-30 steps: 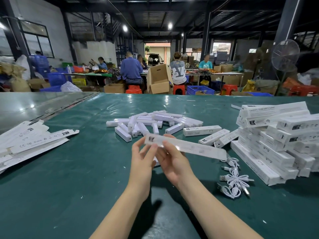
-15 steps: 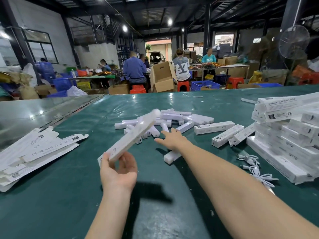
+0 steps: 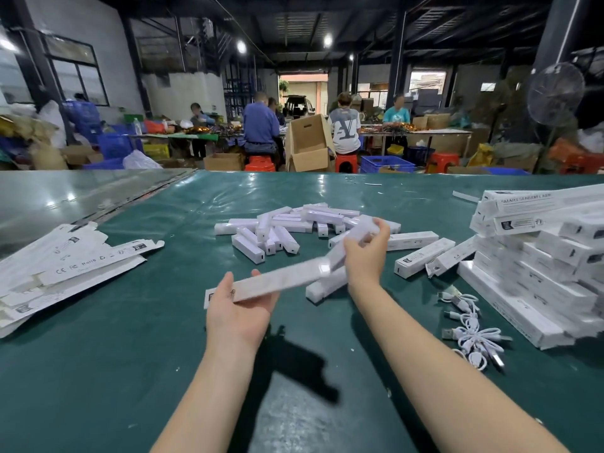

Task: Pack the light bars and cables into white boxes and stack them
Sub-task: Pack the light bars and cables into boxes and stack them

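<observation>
Bar [image 3: 366, 225] R grip [image 3: 367, 256], box [image 3: 284, 282] L grip [image 3: 240, 310]

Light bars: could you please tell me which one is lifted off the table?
The tilted bar in the right hand, its lower end meeting the box that the left hand holds; the other bars all lie on the table.

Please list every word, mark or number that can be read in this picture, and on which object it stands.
"SMART SENS...", rest blurred: top white box of the right stack.
"CE FC RoHS": flat unfolded cartons on the left.
Held box in the left hand, light bar in the right hand, loose boxes: print too blurred to read.
</observation>
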Demonstrator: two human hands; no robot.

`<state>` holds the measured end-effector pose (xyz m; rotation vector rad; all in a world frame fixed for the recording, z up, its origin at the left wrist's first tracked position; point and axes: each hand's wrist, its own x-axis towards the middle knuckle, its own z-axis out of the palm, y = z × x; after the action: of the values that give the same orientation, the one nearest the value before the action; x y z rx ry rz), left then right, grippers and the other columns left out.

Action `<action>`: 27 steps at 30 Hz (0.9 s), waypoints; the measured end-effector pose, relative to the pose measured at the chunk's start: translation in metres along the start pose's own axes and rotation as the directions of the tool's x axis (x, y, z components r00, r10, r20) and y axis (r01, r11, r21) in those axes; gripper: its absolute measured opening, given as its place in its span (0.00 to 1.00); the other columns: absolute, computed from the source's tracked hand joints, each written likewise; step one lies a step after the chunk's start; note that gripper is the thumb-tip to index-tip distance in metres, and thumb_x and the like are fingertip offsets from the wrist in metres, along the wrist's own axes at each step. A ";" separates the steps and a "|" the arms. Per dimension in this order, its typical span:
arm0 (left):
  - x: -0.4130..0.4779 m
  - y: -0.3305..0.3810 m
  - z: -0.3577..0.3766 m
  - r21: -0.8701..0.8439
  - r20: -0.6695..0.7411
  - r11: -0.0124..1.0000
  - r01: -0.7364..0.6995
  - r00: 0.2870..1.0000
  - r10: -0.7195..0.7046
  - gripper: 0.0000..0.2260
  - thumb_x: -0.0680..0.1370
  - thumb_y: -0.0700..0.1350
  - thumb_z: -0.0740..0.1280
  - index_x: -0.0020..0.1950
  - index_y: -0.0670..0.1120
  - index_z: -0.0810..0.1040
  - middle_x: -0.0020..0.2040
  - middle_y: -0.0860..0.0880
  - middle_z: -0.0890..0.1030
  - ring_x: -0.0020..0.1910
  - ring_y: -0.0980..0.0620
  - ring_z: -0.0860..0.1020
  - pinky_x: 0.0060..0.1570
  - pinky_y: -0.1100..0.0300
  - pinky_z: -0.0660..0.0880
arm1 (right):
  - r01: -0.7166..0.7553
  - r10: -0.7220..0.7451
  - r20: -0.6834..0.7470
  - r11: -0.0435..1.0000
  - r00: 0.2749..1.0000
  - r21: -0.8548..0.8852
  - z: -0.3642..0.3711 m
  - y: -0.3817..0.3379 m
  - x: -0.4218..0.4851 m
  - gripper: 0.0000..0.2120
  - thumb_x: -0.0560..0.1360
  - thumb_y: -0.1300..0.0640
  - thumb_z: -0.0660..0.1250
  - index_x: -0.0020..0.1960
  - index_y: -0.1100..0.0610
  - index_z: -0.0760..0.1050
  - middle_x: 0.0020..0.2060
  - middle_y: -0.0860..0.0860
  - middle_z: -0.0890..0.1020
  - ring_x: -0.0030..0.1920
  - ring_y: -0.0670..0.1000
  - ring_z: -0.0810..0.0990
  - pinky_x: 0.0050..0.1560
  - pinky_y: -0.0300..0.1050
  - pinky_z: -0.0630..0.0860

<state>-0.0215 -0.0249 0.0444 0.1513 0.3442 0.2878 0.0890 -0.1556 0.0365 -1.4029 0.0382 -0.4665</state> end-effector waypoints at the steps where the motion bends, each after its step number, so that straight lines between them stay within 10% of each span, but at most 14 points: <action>1: -0.001 -0.001 0.001 0.015 0.008 1.000 -0.010 1.000 0.010 0.04 0.80 0.39 0.59 0.46 0.40 0.68 0.51 0.41 0.72 0.51 0.45 0.77 0.44 0.43 0.78 | -0.079 0.075 0.030 0.984 0.997 0.161 -0.010 -0.002 -0.002 0.24 0.74 0.68 0.60 0.67 0.52 0.63 0.52 0.52 0.72 0.49 0.51 0.74 0.54 0.47 0.73; 7: -0.010 -0.014 0.004 0.123 0.012 0.991 -0.051 0.999 0.050 0.06 0.79 0.33 0.59 0.43 0.39 0.70 0.43 0.40 0.75 0.41 0.46 0.77 0.62 0.43 0.69 | -0.504 0.360 0.419 0.805 0.834 0.313 -0.057 -0.008 -0.026 0.04 0.76 0.65 0.63 0.45 0.57 0.71 0.38 0.56 0.80 0.34 0.50 0.80 0.26 0.36 0.76; 11: -0.011 -0.021 0.004 0.159 0.083 0.985 -0.063 0.995 0.051 0.07 0.78 0.39 0.64 0.40 0.41 0.74 0.30 0.48 0.80 0.33 0.57 0.78 0.51 0.52 0.77 | -0.646 0.253 0.837 0.748 0.485 0.148 -0.073 -0.010 -0.038 0.19 0.63 0.66 0.72 0.53 0.60 0.77 0.38 0.56 0.83 0.36 0.49 0.82 0.37 0.37 0.79; 15: -0.009 -0.016 0.004 0.141 0.039 0.986 -0.087 0.996 0.082 0.10 0.77 0.48 0.66 0.40 0.45 0.71 0.24 0.52 0.77 0.21 0.58 0.75 0.29 0.64 0.78 | -0.638 0.137 0.955 0.767 0.264 0.066 -0.076 -0.015 -0.044 0.28 0.52 0.56 0.83 0.51 0.52 0.82 0.43 0.52 0.84 0.34 0.51 0.81 0.29 0.39 0.77; 21: -0.004 -0.012 0.001 0.055 -0.019 0.998 0.008 1.000 -0.007 0.15 0.73 0.56 0.68 0.39 0.48 0.67 0.23 0.54 0.74 0.19 0.59 0.72 0.31 0.66 0.75 | -0.482 0.222 0.965 0.867 0.138 -0.130 -0.074 -0.018 -0.049 0.23 0.52 0.57 0.79 0.47 0.52 0.82 0.35 0.51 0.82 0.29 0.50 0.80 0.22 0.35 0.72; 27: -0.004 -0.015 -0.001 0.181 -0.069 0.983 0.038 0.997 -0.026 0.17 0.75 0.56 0.67 0.36 0.46 0.66 0.22 0.53 0.72 0.18 0.56 0.72 0.34 0.60 0.72 | -0.365 0.256 0.951 0.913 0.173 -0.180 -0.069 -0.015 -0.049 0.15 0.57 0.59 0.70 0.43 0.52 0.83 0.33 0.55 0.81 0.28 0.51 0.80 0.22 0.36 0.72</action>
<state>-0.0216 -0.0404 0.0422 0.3170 0.4385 0.2291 0.0199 -0.2051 0.0261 -1.3237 -0.7214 0.8574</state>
